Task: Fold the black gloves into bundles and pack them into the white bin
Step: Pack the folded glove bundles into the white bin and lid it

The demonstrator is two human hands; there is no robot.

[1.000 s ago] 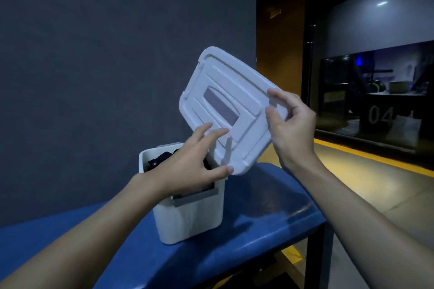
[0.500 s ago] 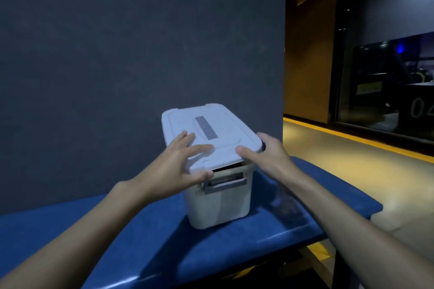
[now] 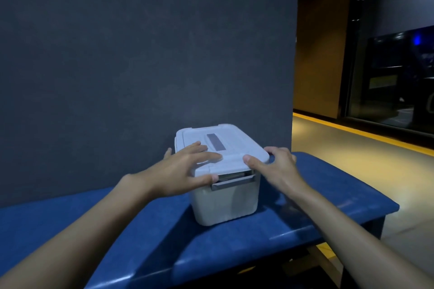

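The white bin stands on the blue padded bench, and its white lid with a grey label lies flat on top. My left hand rests on the lid's near left corner, fingers spread and straight, thumb at the front edge above the grey handle. At the lid's near right corner my right hand presses with the thumb on top while the fingers reach down the side. The black gloves are hidden inside the bin.
A dark grey wall rises right behind the bench. The bench ends about a hand's width right of the bin, and past it a lit floor with a yellow stripe leads to dark glass panels.
The lid was held tilted in the air above the bin, with black gloves showing inside. Both hands brought it down onto the bin, where it now lies flat.
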